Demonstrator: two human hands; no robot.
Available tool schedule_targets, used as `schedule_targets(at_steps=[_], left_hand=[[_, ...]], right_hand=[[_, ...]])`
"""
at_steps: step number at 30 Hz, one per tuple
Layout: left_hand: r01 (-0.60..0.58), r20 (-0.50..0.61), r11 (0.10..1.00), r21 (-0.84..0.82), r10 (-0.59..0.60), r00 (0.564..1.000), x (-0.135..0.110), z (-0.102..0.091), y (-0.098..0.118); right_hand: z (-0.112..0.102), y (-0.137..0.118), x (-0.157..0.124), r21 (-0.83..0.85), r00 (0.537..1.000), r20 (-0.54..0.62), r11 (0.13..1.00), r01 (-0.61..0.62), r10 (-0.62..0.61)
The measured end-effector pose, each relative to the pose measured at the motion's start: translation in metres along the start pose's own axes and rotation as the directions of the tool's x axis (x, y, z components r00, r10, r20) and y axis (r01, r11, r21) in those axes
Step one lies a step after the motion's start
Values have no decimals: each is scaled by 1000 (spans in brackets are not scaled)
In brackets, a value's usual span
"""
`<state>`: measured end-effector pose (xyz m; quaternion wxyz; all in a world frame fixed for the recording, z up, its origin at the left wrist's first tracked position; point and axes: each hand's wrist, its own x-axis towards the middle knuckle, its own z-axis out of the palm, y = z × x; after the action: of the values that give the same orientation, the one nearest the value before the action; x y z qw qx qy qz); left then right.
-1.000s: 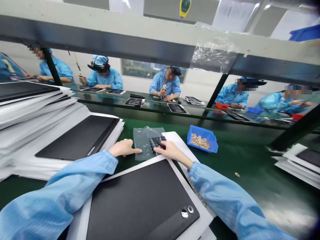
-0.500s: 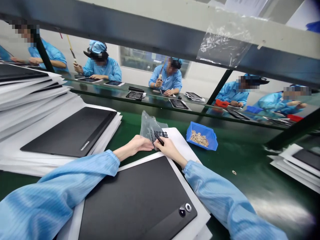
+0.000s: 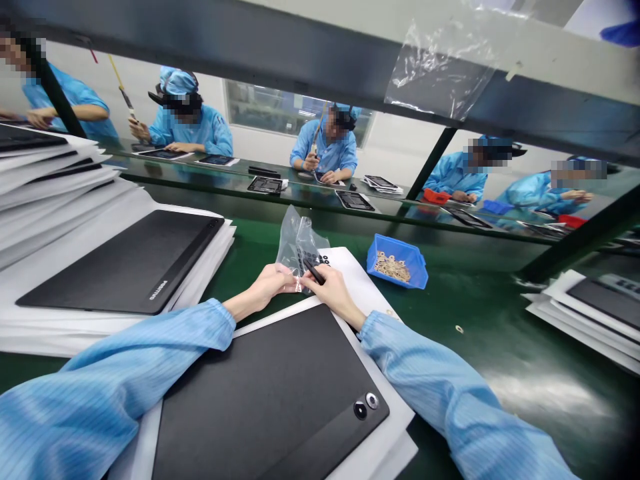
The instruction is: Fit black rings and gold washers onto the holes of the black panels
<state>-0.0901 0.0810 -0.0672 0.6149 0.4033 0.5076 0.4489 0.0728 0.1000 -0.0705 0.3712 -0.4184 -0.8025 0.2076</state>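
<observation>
My left hand (image 3: 267, 285) is closed, its fingertips pinching the lower edge of a clear plastic bag (image 3: 289, 241). Small black rings (image 3: 324, 259) show in rows at the bag's right side; whether all lie inside it I cannot tell. In my right hand (image 3: 334, 291) is a slim black pen-like tool (image 3: 313, 271), its lower end hidden by the fingers close to the bag. Below both hands, a black tablet back cover (image 3: 260, 393) with two round camera rings at its lower right lies on white sheets (image 3: 400, 460).
To the left, another black cover (image 3: 125, 260) tops white sheets, near a taller stack (image 3: 55, 193). A blue bin (image 3: 423, 270) holds small tan washers; one loose washer (image 3: 459, 329) lies on the green table (image 3: 480, 293). Several co-workers sit across, beneath a metal shelf (image 3: 320, 63).
My left fingers, stretched out beside the bag before, now pinch its lower edge. The right hand keeps the black tool near the bag. The whole view has shifted slightly.
</observation>
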Motion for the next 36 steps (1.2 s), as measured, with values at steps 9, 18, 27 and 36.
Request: schedule_targets(at_steps=[9,18,27,36], left_hand=[[-18,-4,987,160,19,1000,-6,7,4],[80,-16,688,721,-100,995,-19,-24,37],[-519,467,157,840,278,840,-96,26,25],[-756,703,246,607,278,655,-116,58,-30]], right_hand=[[2,5,5,118,983,-28,977,-178,183],[-65,-29,-32,354,877,283,808,-471,388],[-102,-59,-153,303,687,472,631,-714,552],[-93,-56,-163,415,690,420,551,-724,590]])
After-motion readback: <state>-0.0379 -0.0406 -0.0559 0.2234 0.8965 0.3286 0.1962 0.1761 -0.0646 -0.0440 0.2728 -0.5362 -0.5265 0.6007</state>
